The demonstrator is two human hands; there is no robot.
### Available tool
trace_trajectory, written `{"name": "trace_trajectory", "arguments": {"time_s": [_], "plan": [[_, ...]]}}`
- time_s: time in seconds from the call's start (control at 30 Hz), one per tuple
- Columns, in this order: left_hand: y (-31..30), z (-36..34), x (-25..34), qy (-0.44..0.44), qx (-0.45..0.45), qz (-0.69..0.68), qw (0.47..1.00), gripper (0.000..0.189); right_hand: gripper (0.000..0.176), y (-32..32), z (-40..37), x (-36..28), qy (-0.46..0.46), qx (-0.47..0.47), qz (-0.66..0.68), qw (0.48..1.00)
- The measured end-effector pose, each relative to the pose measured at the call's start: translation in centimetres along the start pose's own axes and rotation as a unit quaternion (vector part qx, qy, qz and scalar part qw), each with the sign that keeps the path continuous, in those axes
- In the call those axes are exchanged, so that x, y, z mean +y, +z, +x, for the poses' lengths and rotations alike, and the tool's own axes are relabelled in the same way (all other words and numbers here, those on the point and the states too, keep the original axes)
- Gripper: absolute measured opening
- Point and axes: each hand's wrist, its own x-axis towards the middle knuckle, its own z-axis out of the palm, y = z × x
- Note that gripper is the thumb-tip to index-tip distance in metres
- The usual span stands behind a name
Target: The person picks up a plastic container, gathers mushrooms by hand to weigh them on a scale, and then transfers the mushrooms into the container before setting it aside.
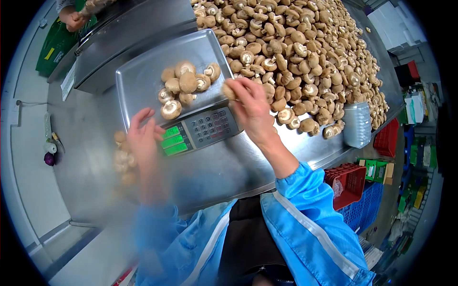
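My right hand (pixel 253 107) pinches a brown mushroom (pixel 229 89) over the right edge of the scale's metal pan (pixel 136 78). Several mushrooms (pixel 188 82) lie grouped in the pan, some caps up and some with pale undersides showing. At the pan's lower left corner is my left hand (pixel 145 138), slightly blurred, its fingers apart and nothing visible in them. It is beside the scale's lit green display (pixel 173 140). The keypad (pixel 210 126) sits between my hands. More mushrooms (pixel 125 159) lie to the left of my left wrist, partly hidden and hazy.
A large heap of mushrooms (pixel 305 52) covers the table's far right. Clear plastic trays (pixel 357 125) are stacked at the table's right edge. Below stand a red crate (pixel 350 183) and a blue crate (pixel 365 207). Another person's hand (pixel 75 21) shows at upper left, near a green crate (pixel 57 50).
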Motion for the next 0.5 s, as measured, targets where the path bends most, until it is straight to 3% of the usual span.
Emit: {"name": "trace_trajectory", "arguments": {"time_s": [0.13,0.23,0.43,0.5], "plan": [[-0.1,-0.2,-0.6,0.016,0.019,-0.014,1.000,0.028,0.049,2.9,1.6,0.4,-0.030,-0.070,-0.090,0.993],[-1.2,-0.2,-0.7,0.022,0.039,-0.001,0.999,0.028,0.055,2.2,1.4,0.3,0.020,-0.059,-0.004,0.998],[-2.4,-0.5,-0.9,0.005,0.085,0.001,0.996,0.027,0.044,-0.3,-2.9,0.9,0.193,-0.009,0.099,0.976],[-2.4,-0.6,-1.1,0.018,0.090,0.000,0.996,0.027,0.041,-0.5,-5.0,1.4,0.309,-0.013,0.230,0.923]]}}
